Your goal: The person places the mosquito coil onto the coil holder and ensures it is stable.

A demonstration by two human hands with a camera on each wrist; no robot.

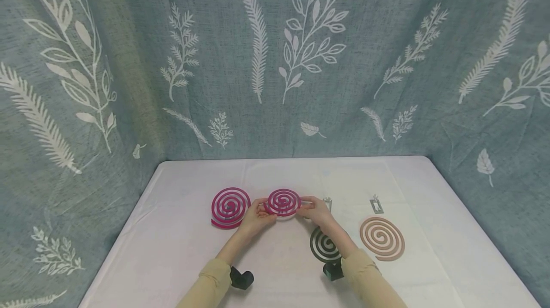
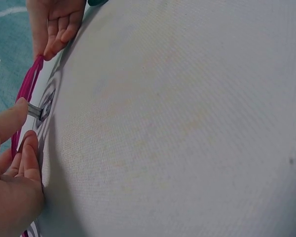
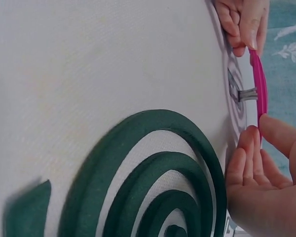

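A magenta mosquito coil [image 1: 284,202] is held level, just above the white table, between both hands. My left hand [image 1: 257,217] pinches its left edge with thumb and fingers. On the opposite edge, my right hand [image 1: 317,211] pinches the coil the same way. Beneath the coil's middle stands a small metal coil stand [image 3: 247,95], its upright prong reaching the coil; whether it is hooked in, I cannot tell. Another magenta mosquito coil [image 1: 231,207] lies left of my left hand. Partly under my right forearm is a dark green mosquito coil [image 1: 320,246].
A tan mosquito coil [image 1: 382,238] lies at the right, with a metal stand [image 1: 376,205] behind it. Another metal stand [image 1: 328,203] is partly hidden by my right hand. The white table [image 1: 172,241] meets a blue-green leaf-patterned curtain [image 1: 266,126] at the back.
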